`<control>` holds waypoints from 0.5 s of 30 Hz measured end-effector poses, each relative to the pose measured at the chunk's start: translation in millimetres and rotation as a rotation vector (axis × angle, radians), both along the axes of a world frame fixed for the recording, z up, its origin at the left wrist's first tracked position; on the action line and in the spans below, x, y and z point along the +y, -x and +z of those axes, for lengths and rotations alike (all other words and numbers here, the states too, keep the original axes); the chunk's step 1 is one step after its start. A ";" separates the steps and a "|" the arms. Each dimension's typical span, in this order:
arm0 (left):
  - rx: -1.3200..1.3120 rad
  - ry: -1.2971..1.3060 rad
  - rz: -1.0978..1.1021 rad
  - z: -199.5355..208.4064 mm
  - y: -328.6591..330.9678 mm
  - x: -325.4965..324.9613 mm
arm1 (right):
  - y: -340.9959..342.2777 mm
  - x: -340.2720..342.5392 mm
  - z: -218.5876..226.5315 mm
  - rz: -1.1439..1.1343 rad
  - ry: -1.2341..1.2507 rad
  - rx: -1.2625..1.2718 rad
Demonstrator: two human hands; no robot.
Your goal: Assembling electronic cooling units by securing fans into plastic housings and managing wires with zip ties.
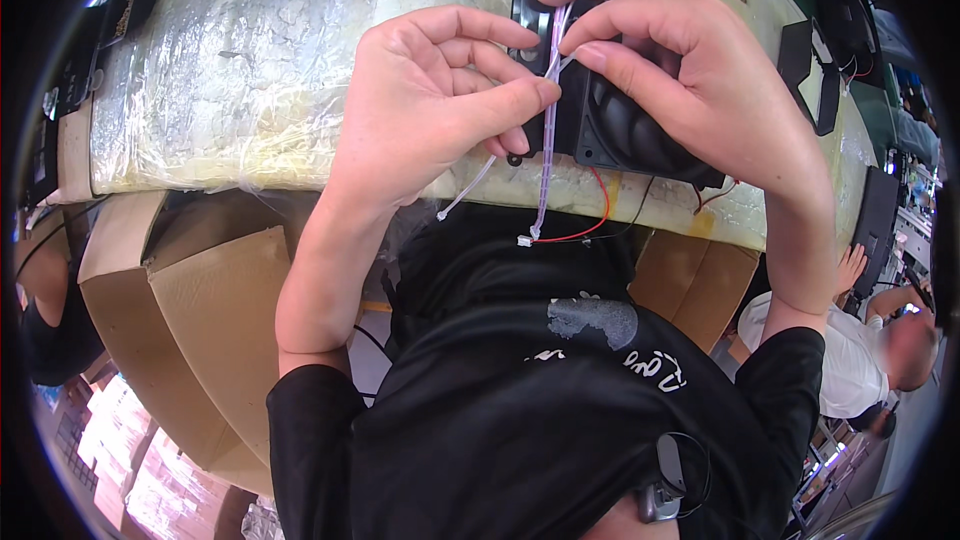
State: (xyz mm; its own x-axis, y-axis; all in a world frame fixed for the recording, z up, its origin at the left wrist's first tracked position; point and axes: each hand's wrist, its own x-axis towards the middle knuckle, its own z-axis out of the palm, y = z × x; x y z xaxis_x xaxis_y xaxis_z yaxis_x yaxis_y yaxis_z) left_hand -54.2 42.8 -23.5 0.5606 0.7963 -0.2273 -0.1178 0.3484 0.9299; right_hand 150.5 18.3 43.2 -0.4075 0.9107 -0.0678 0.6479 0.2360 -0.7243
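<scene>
A flat bundle of pale purple and white cable [548,145] runs down over a black fan unit [640,130] and hangs past the table edge, ending at a white connector [525,240]. My left hand [430,90] is curled beside it, its thumb tip pressed at the cable. Opposite, my right hand [680,60] pinches a thin white strip [569,61] between thumb and forefinger, close against the cable. Below my left fingers hangs another thin white strand [466,188] with a small thick end. Curled fingers hide part of the bundle.
Clear film covers the worn table [230,70]. A red wire [606,202] loops from the fan unit. Open cardboard boxes [215,310] stand below the table edge. A black bracket-like part [810,75] lies at the right. Another person [840,350] is at the far right.
</scene>
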 end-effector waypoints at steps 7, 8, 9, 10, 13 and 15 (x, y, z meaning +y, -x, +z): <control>-0.004 -0.002 -0.007 -0.9 0.4 -0.3 | 0.9 -0.8 0.0 -0.022 0.013 0.005; -0.004 -0.003 -0.007 -0.2 -0.2 -0.3 | 0.3 -0.7 0.0 -0.013 -0.001 -0.016; -0.004 -0.002 -0.006 1.0 -1.1 -0.5 | -0.6 -0.4 -0.4 -0.014 -0.002 -0.016; -0.002 -0.002 -0.003 1.8 -1.4 -0.7 | -1.3 -0.1 -1.2 0.007 -0.025 -0.026; -0.006 -0.027 -0.006 0.8 -2.1 0.3 | 4.3 6.6 15.9 0.011 0.010 -0.069; 0.009 -0.061 0.002 1.2 -2.1 0.4 | 5.0 12.6 24.4 -0.006 0.070 -0.103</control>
